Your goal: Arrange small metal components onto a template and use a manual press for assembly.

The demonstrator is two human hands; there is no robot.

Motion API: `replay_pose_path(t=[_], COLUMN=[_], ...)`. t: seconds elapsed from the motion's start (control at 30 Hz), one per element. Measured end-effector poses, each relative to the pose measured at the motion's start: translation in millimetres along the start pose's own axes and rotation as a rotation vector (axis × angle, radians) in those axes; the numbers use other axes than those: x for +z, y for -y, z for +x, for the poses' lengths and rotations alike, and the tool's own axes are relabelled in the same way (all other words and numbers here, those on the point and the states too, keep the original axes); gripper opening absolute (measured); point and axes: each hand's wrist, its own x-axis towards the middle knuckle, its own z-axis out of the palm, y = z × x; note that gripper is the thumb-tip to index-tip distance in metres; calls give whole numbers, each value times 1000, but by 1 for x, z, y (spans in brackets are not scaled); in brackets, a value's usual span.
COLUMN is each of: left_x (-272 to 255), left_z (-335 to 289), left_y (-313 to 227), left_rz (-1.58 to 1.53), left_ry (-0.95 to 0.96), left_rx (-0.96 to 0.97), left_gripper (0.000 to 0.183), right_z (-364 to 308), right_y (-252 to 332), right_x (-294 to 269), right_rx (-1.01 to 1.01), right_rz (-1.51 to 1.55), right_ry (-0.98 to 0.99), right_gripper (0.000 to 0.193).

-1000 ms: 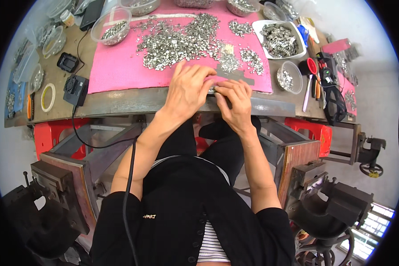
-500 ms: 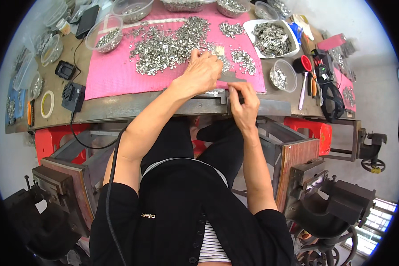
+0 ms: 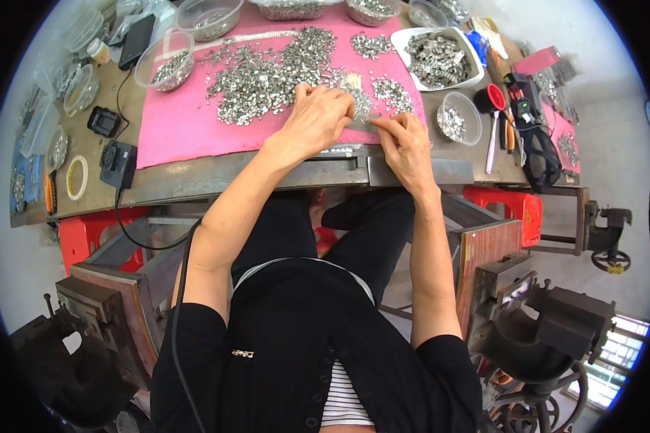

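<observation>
Small silvery metal pieces (image 3: 263,90) lie in a wide heap on a pink mat (image 3: 173,137). My left hand (image 3: 316,117) is over the mat at the heap's near right side, fingers curled together; whatever they hold is hidden. To its right, my right hand (image 3: 409,148) pinches thumb and forefinger near a patch of thin metal pieces (image 3: 361,108); anything between the tips is too small to name. Under the hands, a narrow metal fixture (image 3: 339,152) holding a row of small pieces sits at the bench's front edge. Beside it is a flat grey metal plate (image 3: 391,172).
A white tray of metal parts (image 3: 440,61) and a clear round tub (image 3: 458,119) stand at right, near a red cup-shaped thing (image 3: 490,99) and hand tools. More tubs (image 3: 165,61) line the back and left. A black cable (image 3: 184,317) runs past my left arm.
My right hand has moved from the fixture at the bench edge, right and away from me, and its fingers now pinch over the mat. My left hand has shifted slightly left.
</observation>
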Motion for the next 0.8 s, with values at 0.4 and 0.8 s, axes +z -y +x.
replay_pose_path(t=[0.4, 0.8], left_x=[16, 1], left_z=[5, -7], left_y=[6, 0], left_rz=[170, 13], left_ry=[0, -67], left_rx=[100, 11], left_gripper=[9, 9], right_z=[18, 28], right_y=[2, 3], right_x=[8, 18], right_rx=[-75, -156], right_rz=[69, -66], right_ry=[37, 64], right_gripper=[15, 11])
